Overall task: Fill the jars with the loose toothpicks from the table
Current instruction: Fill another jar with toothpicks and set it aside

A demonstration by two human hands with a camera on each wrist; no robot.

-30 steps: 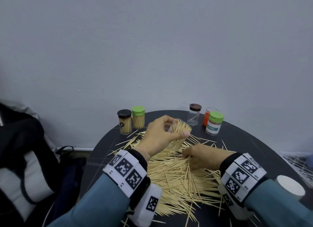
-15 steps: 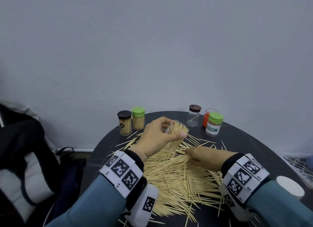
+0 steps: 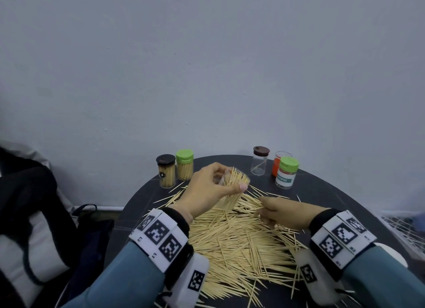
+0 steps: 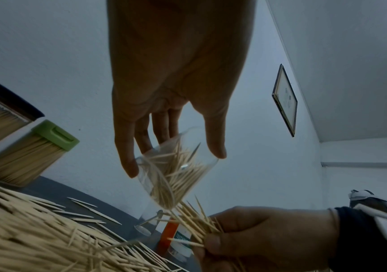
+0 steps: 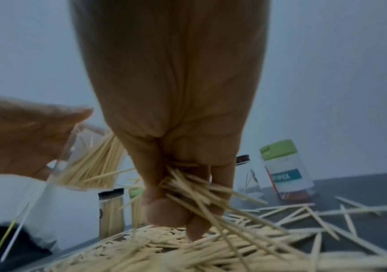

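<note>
Round dark worktop (image 3: 326,192), pushed up near a pale wall. Most of the middle and near side is buried under a big messy heap of loose toothpicks (image 3: 239,241), with strays scattered toward the back and right edge. Back left, two full jars stand side by side: black-lid jar (image 3: 166,171) and green-lid jar (image 3: 184,164). Back right there's a brown-lid jar (image 3: 260,161), clear with only a couple of picks inside, then an orange jar (image 3: 278,163) with no lid, and a labelled green-lid jar (image 3: 286,172) right in front of it.
</note>
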